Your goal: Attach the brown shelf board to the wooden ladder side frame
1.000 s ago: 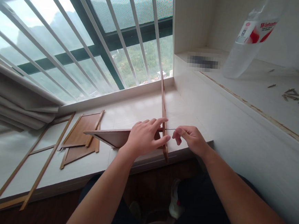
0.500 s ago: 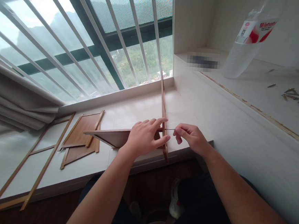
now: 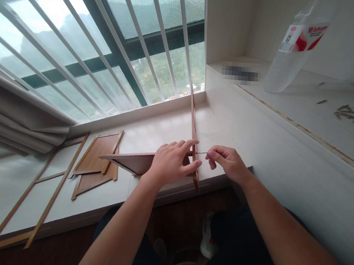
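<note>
On the window ledge (image 3: 165, 127), the left hand (image 3: 171, 162) still clamps a brown board (image 3: 128, 161) against an upright strip (image 3: 194, 138) while the right hand (image 3: 228, 163), barely moved in the last second, pinches a thin nail (image 3: 202, 153) at the joint.

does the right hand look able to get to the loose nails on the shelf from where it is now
Probably yes. The right hand pinches a thin nail against the upright wood strip; the loose nails lie on the raised shelf to its right, with nothing between, though it must let go first.
</note>
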Demonstrator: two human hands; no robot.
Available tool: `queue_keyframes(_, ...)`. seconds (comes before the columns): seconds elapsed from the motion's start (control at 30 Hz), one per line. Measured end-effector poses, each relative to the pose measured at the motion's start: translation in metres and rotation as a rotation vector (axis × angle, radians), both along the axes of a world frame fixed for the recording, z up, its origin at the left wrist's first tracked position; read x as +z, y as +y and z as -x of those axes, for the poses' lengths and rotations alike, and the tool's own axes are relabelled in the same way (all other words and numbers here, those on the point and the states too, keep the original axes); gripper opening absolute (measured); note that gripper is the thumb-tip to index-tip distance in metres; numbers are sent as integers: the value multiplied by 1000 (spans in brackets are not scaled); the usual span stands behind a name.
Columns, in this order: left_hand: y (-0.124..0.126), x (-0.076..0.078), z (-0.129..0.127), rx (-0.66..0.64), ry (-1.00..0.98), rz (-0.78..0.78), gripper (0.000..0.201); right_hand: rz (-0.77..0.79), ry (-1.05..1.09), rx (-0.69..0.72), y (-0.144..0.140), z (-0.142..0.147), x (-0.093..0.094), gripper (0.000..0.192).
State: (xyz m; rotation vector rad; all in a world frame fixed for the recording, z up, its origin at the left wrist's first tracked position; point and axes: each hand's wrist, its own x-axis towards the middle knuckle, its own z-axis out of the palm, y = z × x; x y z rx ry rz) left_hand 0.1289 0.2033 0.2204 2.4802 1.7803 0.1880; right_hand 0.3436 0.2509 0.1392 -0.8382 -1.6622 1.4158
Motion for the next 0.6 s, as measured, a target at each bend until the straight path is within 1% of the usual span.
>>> queue_keyframes(0.2, 0, 0, 0, 1, -2, 0, 57, 1, 35, -54, 0, -1, 0, 39)
queue_keyframes(0.3, 1, 0, 0, 1, 1, -2, 57, -26, 32, -67, 1, -1, -1, 36)
queue_keyframes(0.47, 0, 0, 1, 1, 2, 0, 57, -120, -15, 9, 1, 0, -3, 32)
queue_keyframes(0.6, 0, 0, 1, 1, 6, -1, 57, -239, -64, -14, 3, 0, -2, 26)
